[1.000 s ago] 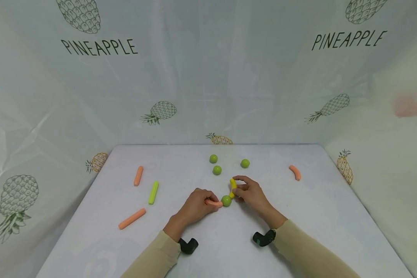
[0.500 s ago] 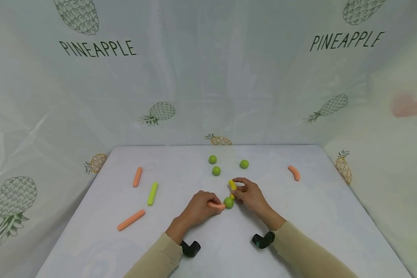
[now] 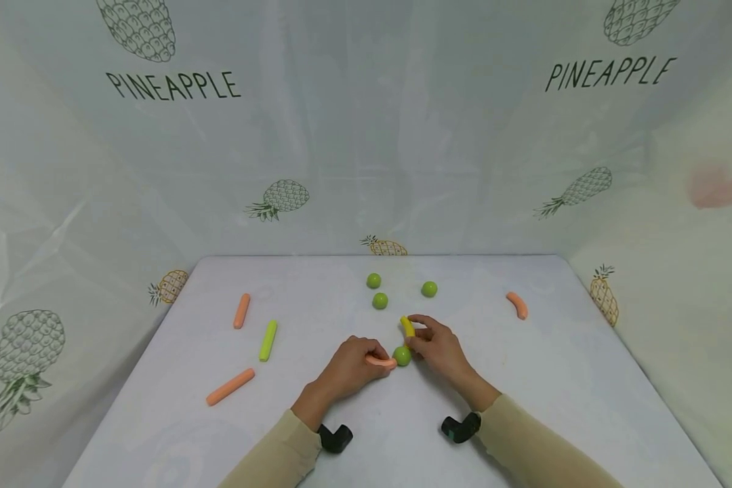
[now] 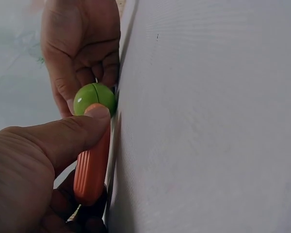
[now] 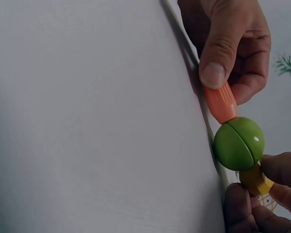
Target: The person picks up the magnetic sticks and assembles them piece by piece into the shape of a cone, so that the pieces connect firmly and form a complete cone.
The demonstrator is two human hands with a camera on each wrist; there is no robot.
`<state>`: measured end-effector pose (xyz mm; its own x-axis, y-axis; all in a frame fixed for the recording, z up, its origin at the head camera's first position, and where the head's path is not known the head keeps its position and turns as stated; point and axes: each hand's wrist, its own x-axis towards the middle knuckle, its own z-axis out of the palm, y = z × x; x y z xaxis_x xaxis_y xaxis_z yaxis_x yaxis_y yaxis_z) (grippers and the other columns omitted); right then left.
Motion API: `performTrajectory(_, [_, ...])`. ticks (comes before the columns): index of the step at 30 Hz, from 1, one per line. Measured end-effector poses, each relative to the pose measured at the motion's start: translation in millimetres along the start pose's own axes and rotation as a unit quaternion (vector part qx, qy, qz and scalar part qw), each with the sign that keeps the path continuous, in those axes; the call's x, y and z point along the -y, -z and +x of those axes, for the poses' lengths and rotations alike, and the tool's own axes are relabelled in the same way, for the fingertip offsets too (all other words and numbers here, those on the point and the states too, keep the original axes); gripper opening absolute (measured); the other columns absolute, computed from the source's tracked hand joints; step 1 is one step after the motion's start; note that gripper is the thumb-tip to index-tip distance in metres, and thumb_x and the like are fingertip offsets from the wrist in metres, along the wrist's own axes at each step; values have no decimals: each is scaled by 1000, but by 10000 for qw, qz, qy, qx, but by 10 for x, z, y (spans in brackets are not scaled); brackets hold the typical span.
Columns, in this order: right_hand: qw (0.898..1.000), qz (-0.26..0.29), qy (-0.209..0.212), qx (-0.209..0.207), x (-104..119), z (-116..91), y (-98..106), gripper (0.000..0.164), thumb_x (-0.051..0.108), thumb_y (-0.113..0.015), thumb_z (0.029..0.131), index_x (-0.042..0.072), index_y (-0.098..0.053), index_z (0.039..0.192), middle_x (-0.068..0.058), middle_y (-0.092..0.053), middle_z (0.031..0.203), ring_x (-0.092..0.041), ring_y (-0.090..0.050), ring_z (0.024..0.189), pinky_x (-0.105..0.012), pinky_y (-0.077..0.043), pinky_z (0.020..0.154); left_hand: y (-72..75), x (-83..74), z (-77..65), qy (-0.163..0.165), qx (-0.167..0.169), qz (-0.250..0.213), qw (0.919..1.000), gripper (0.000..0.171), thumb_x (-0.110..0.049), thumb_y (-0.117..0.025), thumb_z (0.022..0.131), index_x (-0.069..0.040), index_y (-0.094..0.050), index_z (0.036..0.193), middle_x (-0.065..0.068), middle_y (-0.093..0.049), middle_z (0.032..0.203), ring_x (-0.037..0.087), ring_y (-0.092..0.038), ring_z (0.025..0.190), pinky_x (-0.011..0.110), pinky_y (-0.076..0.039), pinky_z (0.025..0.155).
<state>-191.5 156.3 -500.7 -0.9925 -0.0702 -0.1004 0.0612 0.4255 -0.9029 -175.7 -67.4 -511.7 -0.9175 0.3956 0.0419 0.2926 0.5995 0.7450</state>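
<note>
My left hand (image 3: 352, 366) pinches an orange curved magnetic stick (image 4: 93, 170) between thumb and fingers, low over the white table. One end of that stick meets a green ball (image 5: 239, 143), which has a seam line round it. On the ball's other side, a yellow curved magnetic stick (image 3: 407, 327) is held between the thumb and fingers of my right hand (image 3: 442, 349). In the right wrist view, the orange stick, ball and yellow stick form a joined line. The right hand hides part of the yellow stick.
Three more green balls (image 3: 380, 301) lie beyond the hands on the table (image 3: 561, 379). To the left are two orange sticks (image 3: 230, 387) and a lime stick (image 3: 268, 340). Another curved orange stick (image 3: 516, 305) lies at the far right. A pineapple-print curtain (image 3: 451, 149) surrounds the table.
The left hand has shifted slightly right with the orange stick, and the green ball has moved with it, closer under the right hand. The yellow stick leans slightly more to the left.
</note>
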Motion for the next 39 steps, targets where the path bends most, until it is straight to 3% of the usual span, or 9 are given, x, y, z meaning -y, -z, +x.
performTrajectory(9, [9982,-500,211,-242,2,-51,-40,43,10,-76,93,12,-70,135,-14,-76,114,-18,-71,93,-29,-58,73,-38,-36,-39,-92,-22,-107,9999,8,-27,-86,90,-26,-78,90,-19,-69,84,10,-55,87,27,-47,78])
performTrajectory(23, [9989,-325,188,-264,-6,-59,-55,40,9,-74,96,8,-70,135,-15,-76,115,-15,-70,87,-27,-58,70,-56,-42,-63,-58,42,-18,10000,8,-38,-82,93,-34,-76,91,-22,-67,85,8,-56,89,27,-46,81])
performTrajectory(30, [9971,-639,256,-331,-6,-69,-53,36,12,-74,96,9,-72,132,-12,-76,113,-17,-70,91,-28,-58,73,-70,-58,-53,-151,-26,3,9999,8,-35,-83,93,-31,-76,92,-21,-69,86,7,-57,86,27,-46,80])
performTrajectory(39, [9919,-1073,507,-454,-8,-201,-13,32,20,-75,98,9,-74,128,-9,-76,117,-18,-71,96,-30,-56,76,-119,-144,-72,123,-154,18,9998,12,-25,-86,90,-26,-75,95,-16,-69,90,9,-54,87,26,-46,77])
